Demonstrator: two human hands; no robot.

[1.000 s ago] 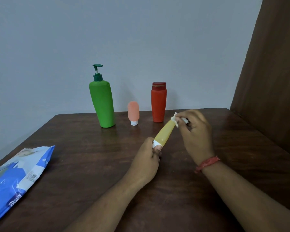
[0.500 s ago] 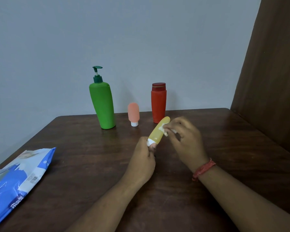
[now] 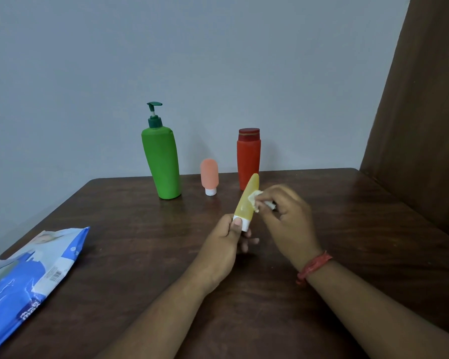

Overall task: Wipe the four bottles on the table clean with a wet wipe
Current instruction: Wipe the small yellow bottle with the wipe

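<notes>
My left hand (image 3: 224, 244) pinches the white cap of a small yellow bottle (image 3: 247, 200), holding it tilted above the table with its rounded end up. My right hand (image 3: 287, 218) holds a crumpled white wet wipe (image 3: 257, 200) against the bottle's right side near its middle. At the back of the table stand a tall green pump bottle (image 3: 162, 161), a small pink bottle (image 3: 209, 174) resting on its white cap, and a red bottle (image 3: 248, 156) with a dark red lid.
A blue and white wet wipe pack (image 3: 24, 281) lies at the left edge of the dark wooden table (image 3: 130, 255). A grey wall is behind, and a brown wooden panel (image 3: 425, 112) rises at the right.
My right hand with the wipe has slid down the yellow bottle from its top end to its middle. The left hand has tipped the bottle more upright and shifted it left.
</notes>
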